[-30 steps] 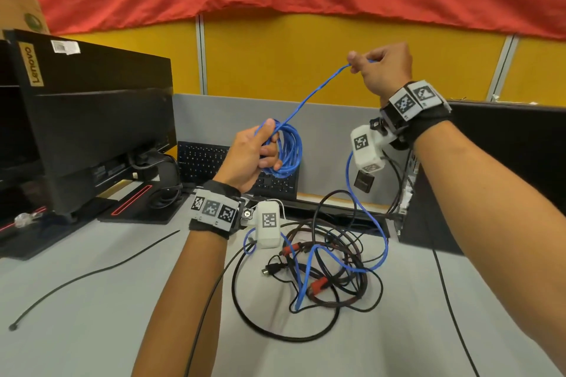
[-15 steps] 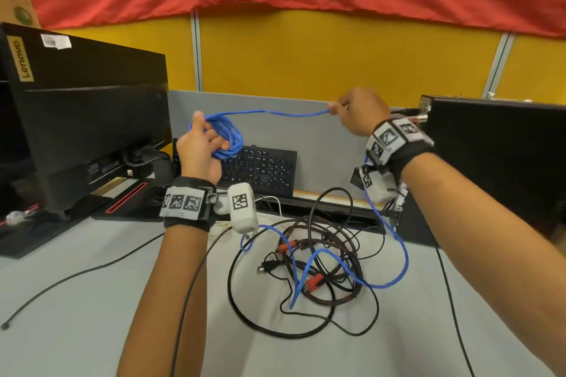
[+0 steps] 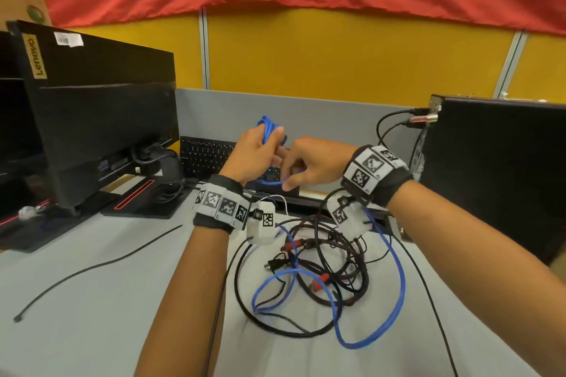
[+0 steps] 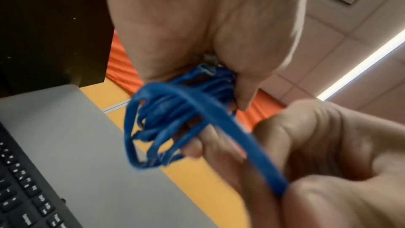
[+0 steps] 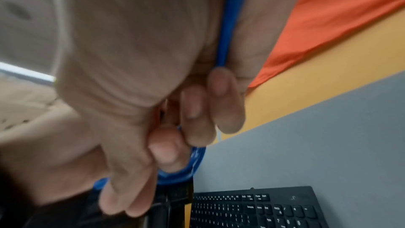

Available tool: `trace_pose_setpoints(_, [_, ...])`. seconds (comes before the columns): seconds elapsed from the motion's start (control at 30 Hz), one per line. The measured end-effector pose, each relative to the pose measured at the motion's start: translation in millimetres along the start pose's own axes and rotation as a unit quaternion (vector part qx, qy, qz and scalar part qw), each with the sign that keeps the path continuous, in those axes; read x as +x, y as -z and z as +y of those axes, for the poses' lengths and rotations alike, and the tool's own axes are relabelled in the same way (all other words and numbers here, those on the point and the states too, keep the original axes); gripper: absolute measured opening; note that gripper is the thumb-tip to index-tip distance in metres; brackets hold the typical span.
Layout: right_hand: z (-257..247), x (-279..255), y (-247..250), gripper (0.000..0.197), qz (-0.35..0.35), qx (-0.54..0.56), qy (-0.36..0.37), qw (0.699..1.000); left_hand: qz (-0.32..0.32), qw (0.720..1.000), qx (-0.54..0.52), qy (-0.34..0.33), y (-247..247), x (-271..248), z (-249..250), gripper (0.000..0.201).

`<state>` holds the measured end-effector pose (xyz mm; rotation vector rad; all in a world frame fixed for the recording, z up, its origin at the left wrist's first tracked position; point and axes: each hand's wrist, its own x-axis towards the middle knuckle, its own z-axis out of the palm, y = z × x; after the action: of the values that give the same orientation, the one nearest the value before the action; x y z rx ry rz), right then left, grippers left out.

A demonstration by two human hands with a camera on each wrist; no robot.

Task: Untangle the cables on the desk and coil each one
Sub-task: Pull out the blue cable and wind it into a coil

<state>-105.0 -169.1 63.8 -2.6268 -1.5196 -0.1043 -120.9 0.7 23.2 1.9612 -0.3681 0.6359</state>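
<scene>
My left hand [image 3: 260,150] grips a small coil of the blue cable [image 3: 269,128] above the keyboard; the left wrist view shows the coil's loops [image 4: 157,119] and a clear plug tucked under the thumb. My right hand [image 3: 301,167] is right beside it and pinches the same blue cable [image 5: 225,29], which runs through its palm. From the right hand the blue cable's loose length [image 3: 398,278] drops to the desk and loops through the tangle [image 3: 324,266] of black and dark red cables.
A black monitor [image 3: 98,119] on its stand is at the left, a black keyboard [image 3: 208,156] leans on the grey partition, and a black computer case [image 3: 496,168] stands at the right. A thin black cable [image 3: 92,266] lies across the grey desk at left.
My right hand has come down and left from an outstretched pull to meet my left hand, laying another turn of blue cable onto the coil. The left hand shifted right.
</scene>
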Motion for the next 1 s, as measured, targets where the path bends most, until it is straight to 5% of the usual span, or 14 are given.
trace_pose_setpoints(0.13, [23.3, -11.9, 11.8, 0.025, 0.124, 0.07, -0.052, 0.988, -0.119, 0.993, 0.02, 0.01, 2.2, -4.9, 0.1, 0.035])
trace_pose_setpoints(0.37, [58.4, -39.7, 43.8, 0.041, 0.272, 0.286, -0.135, 0.909, -0.09, 0.989, 0.117, 0.002, 7.0, -1.1, -10.9, 0.047])
trace_pose_setpoints(0.47, [69.1, -50.1, 65.9, 0.036, 0.433, 0.327, -0.129, 0.83, -0.098, 0.985, 0.139, -0.009, 4.3, -2.9, -19.8, 0.048])
trace_pose_setpoints(0.53, [73.9, -53.0, 79.8, 0.039, 0.538, 0.369, -0.132, 0.746, -0.148, 0.982, 0.119, -0.025, -3.9, -6.1, -18.7, 0.043])
trace_pose_setpoints(0.6, [74.8, -50.2, 85.7, 0.043, 0.596, 0.443, -0.13, 0.657, -0.176, 0.974, 0.13, -0.055, -17.2, -6.2, -13.2, 0.043])
trace_pose_setpoints(0.67, [72.0, -41.8, 79.9, 0.044, 0.598, 0.491, -0.132, 0.62, -0.161, 0.974, 0.141, -0.08, -30.7, -4.8, -4.9, 0.044])
trace_pose_setpoints(0.73, [69.6, -36.9, 67.6, 0.044, 0.574, 0.48, -0.134, 0.65, -0.142, 0.973, 0.156, -0.095, -39.7, -2.5, 2.3, 0.044])
trace_pose_setpoints(0.87, [63.1, -44.3, 62.2, 0.047, 0.504, 0.37, -0.114, 0.772, -0.078, 0.97, 0.228, -0.038, -31.7, -0.8, -4.0, 0.049])
trace_pose_setpoints(1.0, [47.5, -59.4, 72.2, 0.047, 0.46, 0.317, -0.057, 0.828, 0.007, 0.965, 0.26, 0.044, -11.8, -0.2, -25.6, 0.049])
